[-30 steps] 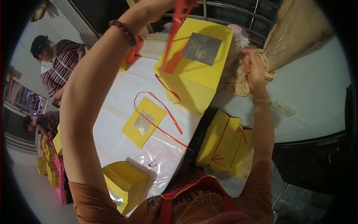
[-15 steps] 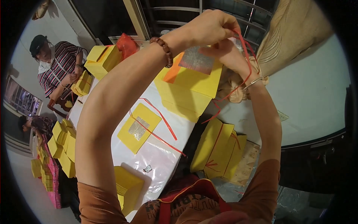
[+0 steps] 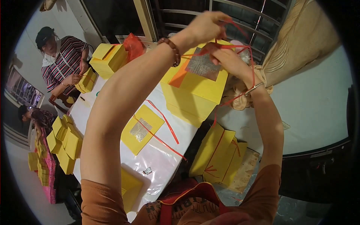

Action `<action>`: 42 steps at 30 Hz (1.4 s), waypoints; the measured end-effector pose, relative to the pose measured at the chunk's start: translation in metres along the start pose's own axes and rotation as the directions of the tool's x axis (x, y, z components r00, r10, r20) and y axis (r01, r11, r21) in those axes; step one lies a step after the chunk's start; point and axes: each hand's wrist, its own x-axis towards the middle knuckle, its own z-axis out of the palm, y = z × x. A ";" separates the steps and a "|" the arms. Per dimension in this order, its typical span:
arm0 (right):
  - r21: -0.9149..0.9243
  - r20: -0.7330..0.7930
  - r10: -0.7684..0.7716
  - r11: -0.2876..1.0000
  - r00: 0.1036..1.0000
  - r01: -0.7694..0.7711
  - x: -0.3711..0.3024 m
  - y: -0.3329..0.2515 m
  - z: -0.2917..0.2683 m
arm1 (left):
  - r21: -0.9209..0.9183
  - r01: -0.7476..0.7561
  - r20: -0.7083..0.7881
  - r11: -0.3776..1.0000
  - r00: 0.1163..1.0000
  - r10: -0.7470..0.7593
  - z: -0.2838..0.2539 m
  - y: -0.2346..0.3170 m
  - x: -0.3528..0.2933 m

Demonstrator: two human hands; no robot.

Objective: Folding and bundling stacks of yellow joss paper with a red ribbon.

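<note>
By the left hand (image 3: pixel 208 28) the ribbon (image 3: pixel 238 47) is pinched above the far stack (image 3: pixel 187 104), seemingly so its slack is controlled, while the right hand (image 3: pixel 228 60) is held nearer, its grip unclear.

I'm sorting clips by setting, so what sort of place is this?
Probably a small indoor workroom, perhaps in a home. Stacks of yellow paper stand on a white-covered table, a person in a striped top handles another bundle, and a tan curtain hangs by the wall.
</note>
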 end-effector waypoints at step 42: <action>-0.725 -0.475 -0.708 0.651 0.522 0.224 0.000 0.015 0.000 | 0.941 -0.211 0.228 0.264 0.973 -0.032 -0.151 0.026 -0.024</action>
